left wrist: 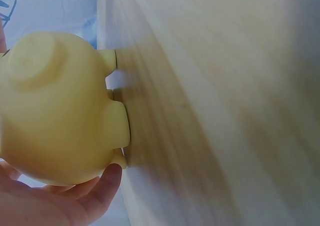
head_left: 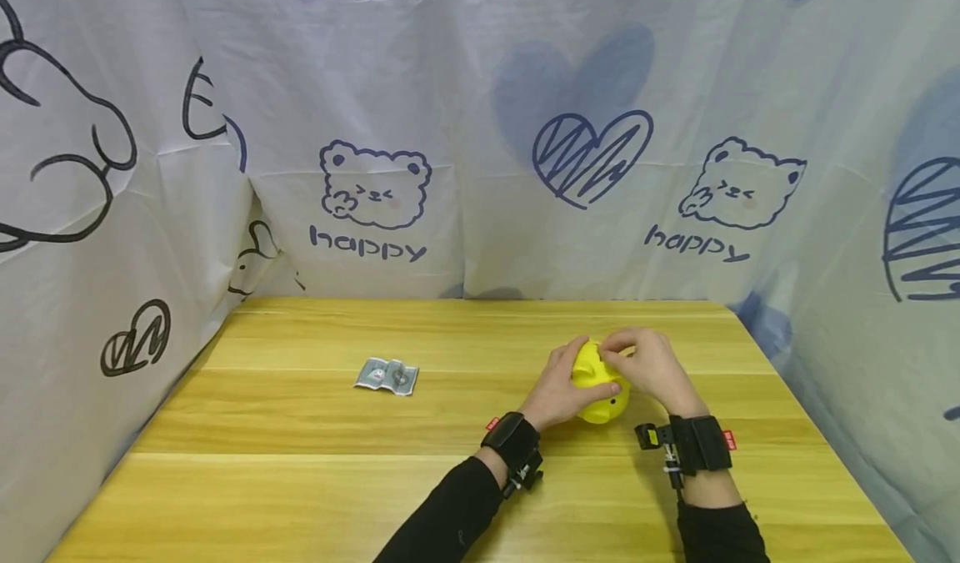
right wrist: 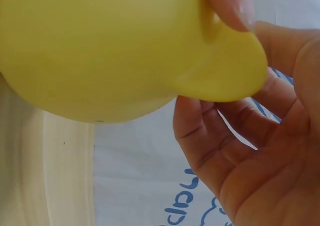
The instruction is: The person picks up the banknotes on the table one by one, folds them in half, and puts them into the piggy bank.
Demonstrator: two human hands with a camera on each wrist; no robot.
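Note:
A round yellow piggy bank (head_left: 598, 411) stands on the wooden table, its short feet on the tabletop in the left wrist view. My left hand (head_left: 557, 389) grips it from the left, the thumb lying across its head beside an ear. At the top of the bank, my right hand (head_left: 654, 364) has its thumb and fingers drawn together by a small dark mark. Behind the yellow ear (right wrist: 225, 70), several right-hand fingers are curled, and the fingertips are partly hidden. I cannot tell whether anything is pinched between them.
A creased grey-green banknote (head_left: 386, 376) lies flat on the table (head_left: 300, 480), left of the hands. White cloth (head_left: 465, 213) with bear and heart drawings hangs behind the table and along both sides. Each wrist wears a black strap with a small camera.

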